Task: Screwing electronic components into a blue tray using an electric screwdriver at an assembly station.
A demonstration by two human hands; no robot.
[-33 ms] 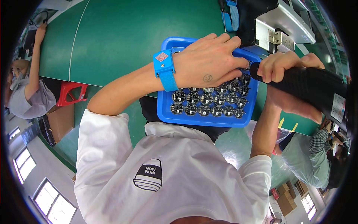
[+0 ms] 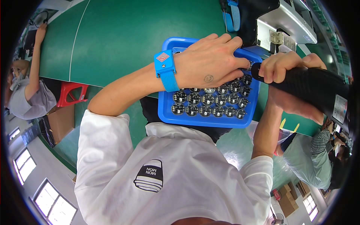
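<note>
My left hand (image 2: 215,62) reaches across the blue tray (image 2: 206,122), its back upward. Its thumb and fingertips close on a small round circuit board (image 2: 249,66) at the tray's right side, mostly hidden by the fingers. My right hand (image 2: 287,69) is wrapped around a black electric screwdriver (image 2: 307,84) lying nearly level, its body running off to the right. The screwdriver's front end meets the left fingertips over the tray. Rows of round circuit boards (image 2: 207,99) fill the visible part of the tray; my left hand covers others. A blue wrist strap (image 2: 167,71) circles my left wrist.
The tray rests at the near edge of a green table (image 2: 120,41). Beyond it on the right stands a black and silver metal device (image 2: 273,30), with a blue strap (image 2: 232,18) beside it. A red stool (image 2: 73,93) and a co-worker (image 2: 28,90) are at left; another person (image 2: 311,157) sits at right.
</note>
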